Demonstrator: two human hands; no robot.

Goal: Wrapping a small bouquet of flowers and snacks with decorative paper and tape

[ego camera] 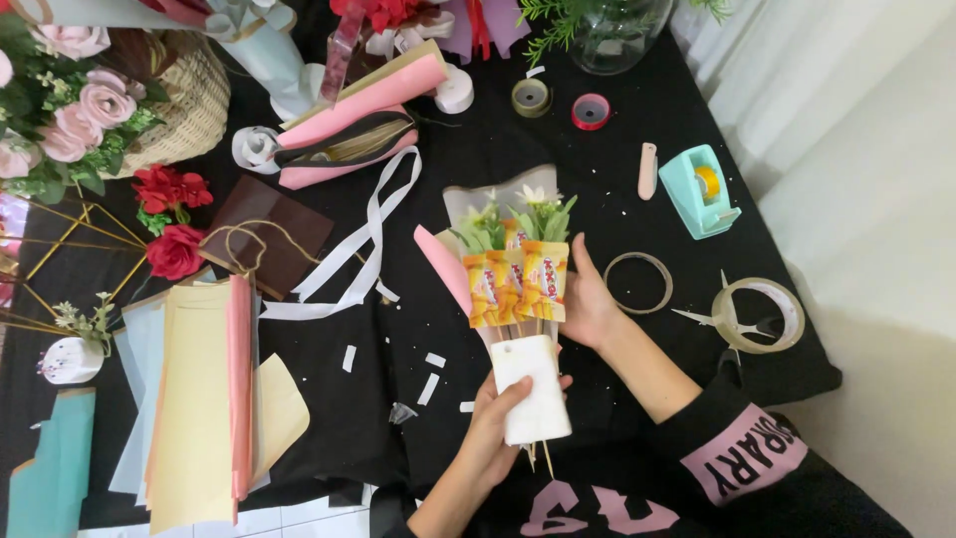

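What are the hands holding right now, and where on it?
The left hand grips the snack bouquet by its white wrapped base; the right hand steadies its side.

Three small rectangular snack packets in glossy orange and yellow foil point(516, 282), each with a red and white patch at its middle, stand side by side on thin sticks. They sit just above the left hand's fingers point(518, 391), which wrap a white block, and just beside the right hand's fingers point(581, 261), which touch the rightmost packet's edge.
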